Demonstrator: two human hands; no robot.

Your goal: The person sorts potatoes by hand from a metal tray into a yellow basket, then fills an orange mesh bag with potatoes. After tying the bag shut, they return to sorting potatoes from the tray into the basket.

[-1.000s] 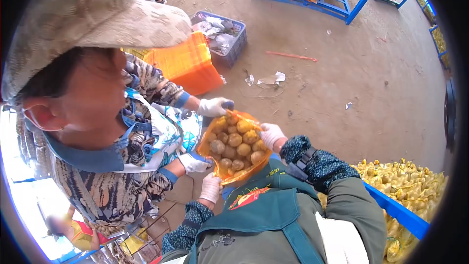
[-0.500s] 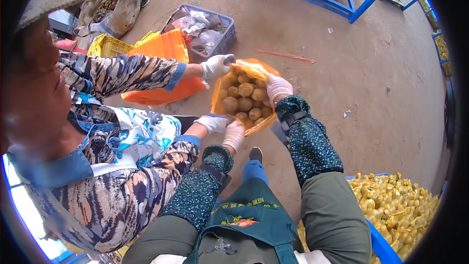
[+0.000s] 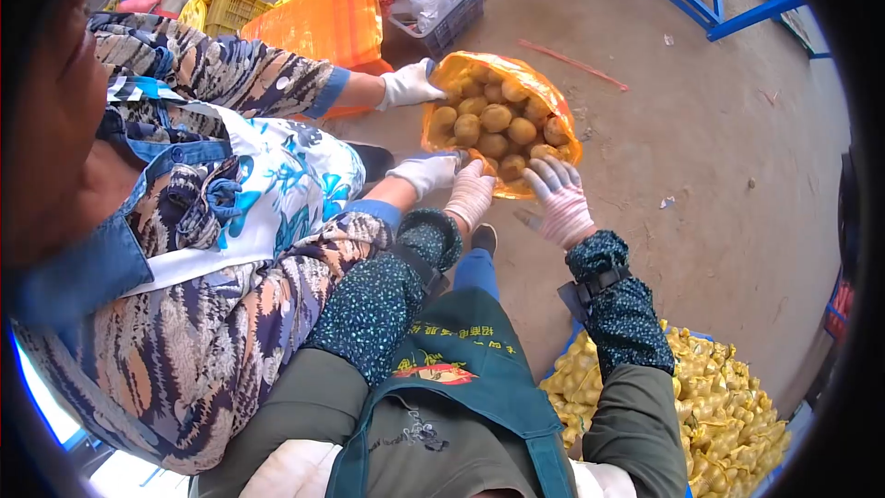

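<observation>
An orange mesh bag stands open at the upper middle, with several round brown fruits or tubers inside. My left hand, in a pale striped glove, is closed on the near rim of the bag. At the bag's right near corner is my right hand, gloved too, its fingers spread beside the rim and not wrapped round it. A co-worker's two white-gloved hands hold the bag's left side, one at the far corner and one next to my left hand.
A blue-grey crate with plastic scraps is beyond the bag, beside orange sacking and a yellow basket. Filled yellow net bags lie at the lower right. A blue metal frame is at the upper right; the co-worker is at the left.
My right hand has let go of the bag's far right corner and moved nearer, with fingers now spread. The bag's mouth is wider. The whole view has shifted.
</observation>
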